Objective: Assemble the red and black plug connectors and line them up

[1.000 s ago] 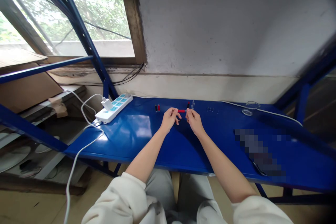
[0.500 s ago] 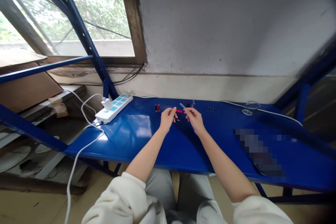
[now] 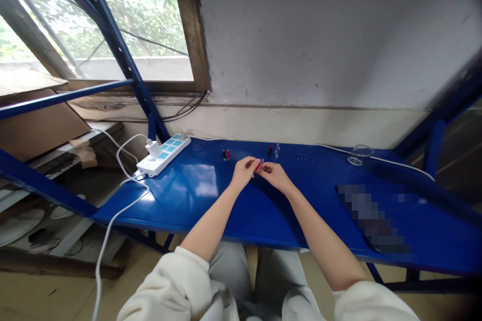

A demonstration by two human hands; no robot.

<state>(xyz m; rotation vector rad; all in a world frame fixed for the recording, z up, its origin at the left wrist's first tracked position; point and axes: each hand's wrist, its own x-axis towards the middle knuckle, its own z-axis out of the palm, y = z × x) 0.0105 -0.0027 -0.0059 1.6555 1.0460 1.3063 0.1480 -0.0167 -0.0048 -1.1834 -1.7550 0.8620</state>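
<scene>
Over the middle of the blue table [image 3: 263,220], my left hand [image 3: 243,171] pinches a small red tube [image 3: 258,164]. My right hand [image 3: 274,175] is closed close against it, with a clear tube [image 3: 262,162] at its fingertips. The two pieces meet or nearly meet; the fingers hide just how they touch. Beyond my right hand stand a small black-and-red tube [image 3: 270,150] and some clear tubes [image 3: 277,150]. A black tube [image 3: 224,155] and a red tube [image 3: 228,154] stand side by side past my left hand.
A white power strip [image 3: 163,155] with a plugged-in charger lies at the table's left end. Several tiny clear parts [image 3: 302,156] lie to the right, with a clear round dish [image 3: 354,161] farther along. A blurred-out dark object [image 3: 371,218] lies at right.
My hands have come together, bringing the clear tube from the right hand to the red tube in the left. The red tube has turned from level to tilted.
</scene>
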